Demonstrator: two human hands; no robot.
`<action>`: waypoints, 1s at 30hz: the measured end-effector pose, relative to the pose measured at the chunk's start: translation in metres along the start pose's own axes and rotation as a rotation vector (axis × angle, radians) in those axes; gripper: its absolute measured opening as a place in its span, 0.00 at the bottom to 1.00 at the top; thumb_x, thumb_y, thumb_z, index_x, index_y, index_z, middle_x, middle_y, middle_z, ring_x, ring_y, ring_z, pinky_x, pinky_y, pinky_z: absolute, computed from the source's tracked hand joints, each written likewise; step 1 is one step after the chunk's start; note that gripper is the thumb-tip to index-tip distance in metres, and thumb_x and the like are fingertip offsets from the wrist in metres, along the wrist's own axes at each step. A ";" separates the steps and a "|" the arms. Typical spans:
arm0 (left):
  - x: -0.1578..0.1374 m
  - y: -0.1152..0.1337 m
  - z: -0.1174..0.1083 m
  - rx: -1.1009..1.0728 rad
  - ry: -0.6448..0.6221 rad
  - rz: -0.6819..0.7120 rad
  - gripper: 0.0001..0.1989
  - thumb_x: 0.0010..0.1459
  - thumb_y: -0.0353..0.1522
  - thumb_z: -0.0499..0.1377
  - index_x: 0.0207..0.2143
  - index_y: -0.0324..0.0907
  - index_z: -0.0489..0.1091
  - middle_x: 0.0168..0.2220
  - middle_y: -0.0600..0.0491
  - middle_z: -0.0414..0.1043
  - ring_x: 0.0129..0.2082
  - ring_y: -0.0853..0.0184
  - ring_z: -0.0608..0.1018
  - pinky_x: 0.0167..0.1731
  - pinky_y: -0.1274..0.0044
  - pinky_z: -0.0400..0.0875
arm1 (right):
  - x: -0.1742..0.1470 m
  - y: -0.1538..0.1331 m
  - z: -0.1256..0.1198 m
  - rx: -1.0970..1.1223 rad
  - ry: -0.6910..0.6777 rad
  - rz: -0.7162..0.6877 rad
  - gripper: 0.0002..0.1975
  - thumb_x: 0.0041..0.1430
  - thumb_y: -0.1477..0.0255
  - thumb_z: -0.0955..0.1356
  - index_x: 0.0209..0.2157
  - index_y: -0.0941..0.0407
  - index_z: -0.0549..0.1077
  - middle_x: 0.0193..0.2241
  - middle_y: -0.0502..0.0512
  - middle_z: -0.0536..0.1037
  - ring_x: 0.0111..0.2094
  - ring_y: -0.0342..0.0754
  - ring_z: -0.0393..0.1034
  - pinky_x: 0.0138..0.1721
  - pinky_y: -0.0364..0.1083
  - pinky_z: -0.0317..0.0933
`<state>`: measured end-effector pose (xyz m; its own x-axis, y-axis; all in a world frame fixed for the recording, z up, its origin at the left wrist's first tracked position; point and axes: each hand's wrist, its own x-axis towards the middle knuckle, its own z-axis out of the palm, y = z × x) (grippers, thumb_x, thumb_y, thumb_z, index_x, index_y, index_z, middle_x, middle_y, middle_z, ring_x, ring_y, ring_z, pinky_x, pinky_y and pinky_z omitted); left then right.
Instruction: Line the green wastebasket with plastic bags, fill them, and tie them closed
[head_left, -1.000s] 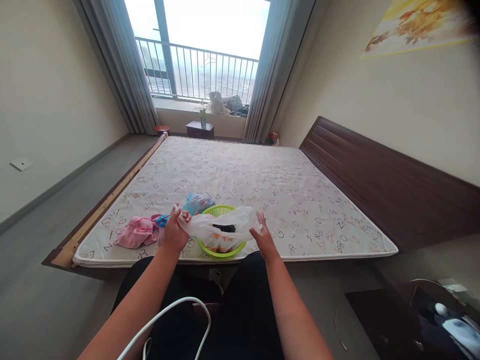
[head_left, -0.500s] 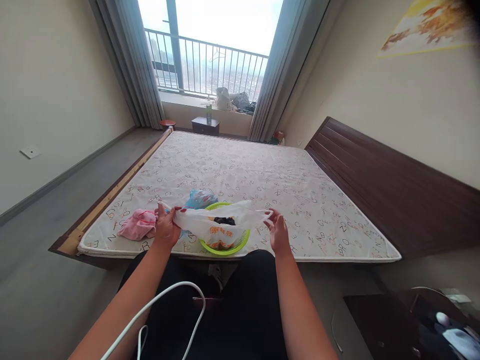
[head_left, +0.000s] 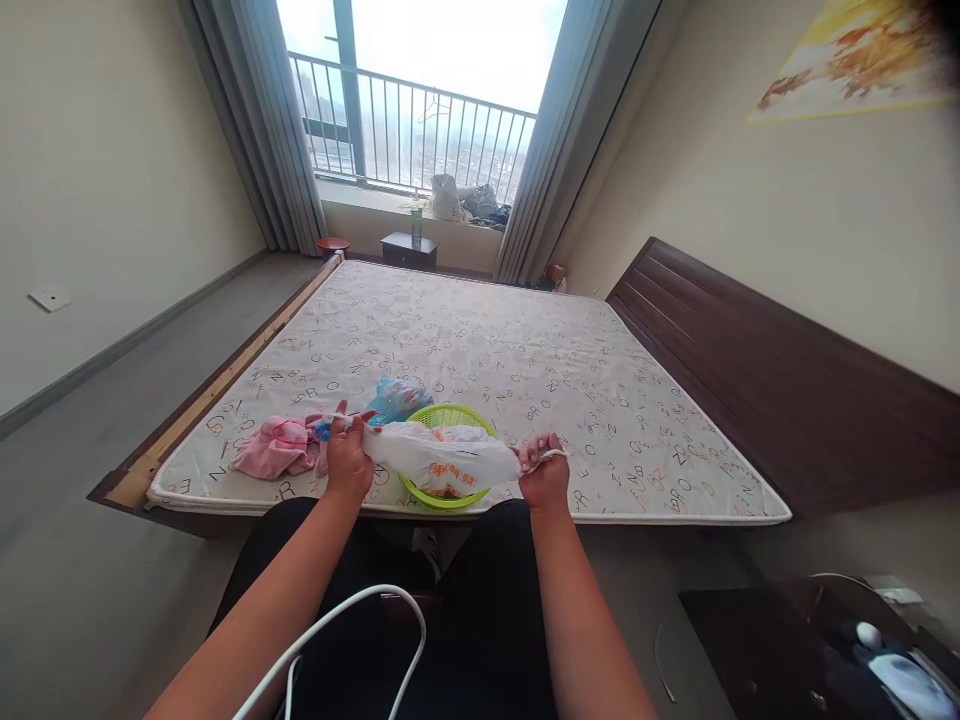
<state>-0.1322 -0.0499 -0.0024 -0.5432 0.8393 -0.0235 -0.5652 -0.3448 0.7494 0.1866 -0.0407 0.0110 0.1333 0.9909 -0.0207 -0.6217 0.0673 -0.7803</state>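
A white plastic bag (head_left: 442, 462) with orange printing is stretched sideways over a lime-green basket (head_left: 480, 424). My left hand (head_left: 349, 458) grips one handle of the bag, and my right hand (head_left: 543, 472) is closed round the other, its end poking out past the fingers. The bag's mouth is drawn narrow, so its contents are hidden. Just behind the basket lies a blue plastic bag (head_left: 399, 397). Left of my left hand rests a crumpled pink cloth (head_left: 274, 448) with a bit of blue by it.
The basket stands on the near edge of a letter-printed mattress (head_left: 450, 320). A wooden headboard (head_left: 780, 340) rises on the right. A white cable (head_left: 360, 597) loops before my lap. At lower right is a dark table (head_left: 742, 640). A small nightstand (head_left: 409, 250) stands beyond the bed.
The bag's mouth has closed up, covering the dark contents that showed before. My right hand has moved slightly left and its fingers have wrapped round the handle.
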 end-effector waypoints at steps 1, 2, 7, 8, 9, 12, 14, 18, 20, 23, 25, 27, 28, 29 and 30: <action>0.000 0.002 0.004 0.006 -0.021 0.013 0.31 0.54 0.38 0.71 0.59 0.46 0.67 0.33 0.55 0.79 0.28 0.71 0.79 0.41 0.75 0.76 | -0.003 -0.001 0.004 -0.054 -0.013 0.020 0.15 0.60 0.57 0.69 0.27 0.51 0.65 0.15 0.39 0.61 0.13 0.39 0.52 0.25 0.46 0.64; 0.000 0.004 0.009 0.012 -0.045 0.030 0.29 0.54 0.39 0.71 0.56 0.44 0.69 0.27 0.58 0.76 0.30 0.69 0.81 0.43 0.74 0.75 | -0.005 -0.002 0.008 -0.130 -0.031 0.034 0.11 0.60 0.59 0.69 0.29 0.50 0.68 0.16 0.39 0.61 0.12 0.37 0.46 0.20 0.43 0.58; -0.011 0.009 0.042 0.102 -0.295 -0.043 0.21 0.55 0.41 0.70 0.45 0.44 0.69 0.16 0.66 0.61 0.23 0.66 0.81 0.34 0.74 0.77 | -0.017 -0.005 0.041 -0.608 -0.280 0.004 0.14 0.58 0.59 0.71 0.44 0.49 0.77 0.34 0.48 0.77 0.21 0.39 0.60 0.22 0.41 0.57; -0.016 0.008 0.049 0.151 -0.389 -0.118 0.21 0.55 0.41 0.70 0.45 0.45 0.67 0.15 0.67 0.60 0.17 0.69 0.77 0.27 0.76 0.75 | -0.018 -0.005 0.050 -0.663 -0.332 -0.018 0.17 0.58 0.59 0.72 0.48 0.49 0.77 0.41 0.51 0.78 0.26 0.42 0.66 0.26 0.42 0.61; -0.021 0.005 0.055 0.208 -0.493 -0.203 0.20 0.55 0.42 0.69 0.44 0.45 0.66 0.14 0.68 0.60 0.12 0.71 0.71 0.21 0.79 0.71 | -0.018 -0.004 0.059 -0.700 -0.376 -0.039 0.22 0.56 0.59 0.73 0.52 0.48 0.76 0.47 0.53 0.78 0.31 0.45 0.69 0.31 0.44 0.64; -0.034 -0.005 0.069 0.366 -0.755 -0.390 0.19 0.57 0.44 0.67 0.38 0.46 0.61 0.13 0.68 0.60 0.06 0.75 0.60 0.10 0.84 0.55 | -0.013 0.001 0.080 -0.745 -0.500 -0.036 0.31 0.53 0.62 0.76 0.59 0.47 0.72 0.50 0.54 0.78 0.39 0.49 0.72 0.37 0.46 0.67; -0.041 -0.011 0.071 0.426 -0.854 -0.431 0.19 0.59 0.46 0.64 0.36 0.46 0.58 0.14 0.66 0.64 0.05 0.75 0.59 0.08 0.85 0.48 | -0.007 0.006 0.084 -0.741 -0.556 0.020 0.26 0.51 0.64 0.77 0.53 0.48 0.76 0.42 0.51 0.79 0.35 0.47 0.71 0.32 0.44 0.65; -0.045 -0.015 0.064 0.477 -0.971 -0.432 0.19 0.62 0.47 0.62 0.40 0.45 0.58 0.19 0.59 0.74 0.08 0.75 0.64 0.10 0.85 0.51 | 0.003 0.010 0.072 -0.550 -0.416 0.122 0.10 0.53 0.62 0.75 0.33 0.52 0.75 0.26 0.44 0.71 0.18 0.38 0.57 0.18 0.40 0.52; -0.047 -0.015 0.058 0.468 -1.001 -0.424 0.20 0.62 0.45 0.63 0.45 0.45 0.60 0.18 0.59 0.74 0.12 0.72 0.71 0.16 0.83 0.63 | 0.004 0.008 0.066 -0.461 -0.371 0.142 0.12 0.54 0.62 0.75 0.31 0.53 0.72 0.25 0.43 0.71 0.16 0.36 0.52 0.16 0.40 0.47; -0.052 -0.017 0.055 0.408 -0.998 -0.441 0.18 0.63 0.45 0.63 0.44 0.44 0.61 0.13 0.63 0.68 0.15 0.69 0.75 0.29 0.75 0.76 | 0.001 0.005 0.063 -0.471 -0.420 0.145 0.14 0.54 0.62 0.74 0.41 0.51 0.74 0.36 0.47 0.78 0.16 0.34 0.53 0.16 0.39 0.49; -0.056 -0.019 0.056 0.380 -0.976 -0.459 0.18 0.63 0.46 0.62 0.41 0.45 0.60 0.12 0.65 0.65 0.11 0.70 0.71 0.28 0.73 0.77 | -0.001 0.005 0.064 -0.532 -0.491 0.172 0.18 0.53 0.62 0.75 0.46 0.49 0.75 0.40 0.49 0.79 0.17 0.35 0.55 0.16 0.39 0.51; -0.059 -0.022 0.059 0.356 -0.964 -0.479 0.19 0.62 0.47 0.62 0.40 0.45 0.59 0.13 0.65 0.67 0.10 0.71 0.69 0.27 0.72 0.77 | -0.001 0.008 0.066 -0.565 -0.502 0.202 0.13 0.53 0.63 0.75 0.39 0.52 0.77 0.31 0.48 0.78 0.17 0.36 0.56 0.16 0.39 0.50; -0.060 -0.023 0.059 0.339 -0.967 -0.491 0.19 0.62 0.47 0.63 0.41 0.45 0.59 0.15 0.63 0.70 0.11 0.70 0.71 0.28 0.71 0.77 | 0.000 0.010 0.067 -0.554 -0.462 0.199 0.10 0.53 0.63 0.75 0.34 0.53 0.76 0.26 0.47 0.75 0.16 0.36 0.55 0.15 0.39 0.48; -0.060 -0.024 0.059 0.322 -0.976 -0.506 0.19 0.61 0.46 0.63 0.42 0.45 0.60 0.18 0.60 0.73 0.14 0.69 0.74 0.29 0.70 0.77 | 0.003 0.012 0.067 -0.525 -0.396 0.181 0.10 0.52 0.63 0.75 0.30 0.53 0.74 0.23 0.45 0.72 0.16 0.36 0.54 0.15 0.39 0.47; -0.060 -0.026 0.058 0.313 -0.986 -0.520 0.20 0.60 0.46 0.64 0.44 0.45 0.61 0.22 0.57 0.76 0.17 0.66 0.77 0.31 0.69 0.77 | 0.006 0.013 0.066 -0.484 -0.319 0.151 0.11 0.52 0.63 0.74 0.28 0.53 0.72 0.21 0.44 0.69 0.15 0.36 0.52 0.15 0.39 0.46</action>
<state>-0.0490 -0.0674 0.0175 0.5078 0.8603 0.0455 -0.3247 0.1422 0.9351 0.1280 -0.0265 0.0422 -0.2143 0.9765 -0.0235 -0.1838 -0.0639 -0.9809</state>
